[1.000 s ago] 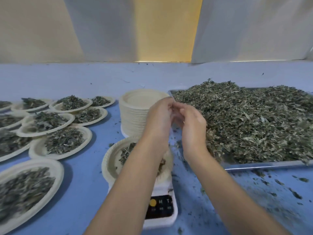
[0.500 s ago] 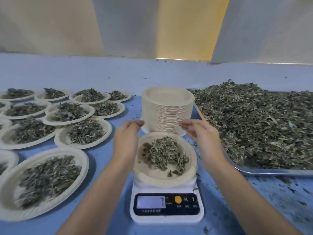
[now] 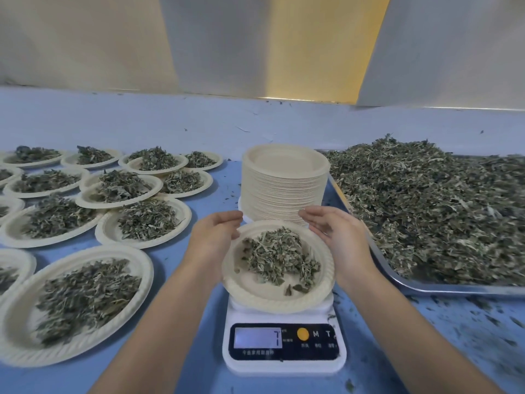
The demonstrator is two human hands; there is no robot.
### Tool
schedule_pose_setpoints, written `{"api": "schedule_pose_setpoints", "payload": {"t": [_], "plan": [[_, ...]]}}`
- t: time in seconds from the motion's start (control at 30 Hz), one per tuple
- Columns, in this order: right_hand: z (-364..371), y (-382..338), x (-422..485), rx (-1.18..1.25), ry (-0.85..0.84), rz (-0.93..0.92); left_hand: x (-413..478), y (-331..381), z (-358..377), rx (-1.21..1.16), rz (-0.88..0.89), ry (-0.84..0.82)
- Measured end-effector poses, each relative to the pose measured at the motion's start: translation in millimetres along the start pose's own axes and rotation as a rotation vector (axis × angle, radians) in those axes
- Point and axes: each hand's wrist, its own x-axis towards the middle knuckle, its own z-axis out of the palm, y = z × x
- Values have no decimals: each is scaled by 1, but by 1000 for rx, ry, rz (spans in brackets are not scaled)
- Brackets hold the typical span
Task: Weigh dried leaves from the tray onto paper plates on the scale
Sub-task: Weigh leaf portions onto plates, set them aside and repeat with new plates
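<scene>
Table (image 3: 216, 194) pale blue; dark green crumbs (image 3: 483, 322) speckle right side. Plate (image 3: 272, 300) on scale cream, rim ribbed. Leaves (image 3: 279, 255) on it grey-green with paler straw-coloured bits. Scale (image 3: 284, 368) white; panel (image 3: 312, 352) black, white letters (image 3: 321, 334) M, T; button (image 3: 302, 334) orange-yellow; screen (image 3: 255, 338) pale lilac-grey, dark digit (image 3: 277, 336). Stack (image 3: 281, 194) cream, fine horizontal lines down side. Tray (image 3: 454, 289) silver, shiny rim. Heap (image 3: 440, 217) in tray mottled dark green to grey-green. Filled plates (image 3: 22, 314) at left cream, contents darker green. Wall (image 3: 85, 38) in vertical bands: beige, grey-white, yellow, grey-white.
</scene>
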Motion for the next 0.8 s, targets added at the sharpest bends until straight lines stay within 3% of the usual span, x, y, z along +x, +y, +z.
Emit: {"api": "schedule_pose_setpoints", "payload": {"t": [0.23, 0.47, 0.67, 0.8], "plan": [[26, -7, 0, 20, -16, -23, 3, 20, -26, -219, -38, -46], [70, -7, 1, -375, -125, -110, 11, 44, -79, -264, 15, 26], [106, -2, -2, -342, -310, 162, 18, 53, -132, -296, 38, 173], [138, 3, -1, -334, -340, 274, 19, 55, -162, -299, 55, 265]]}}
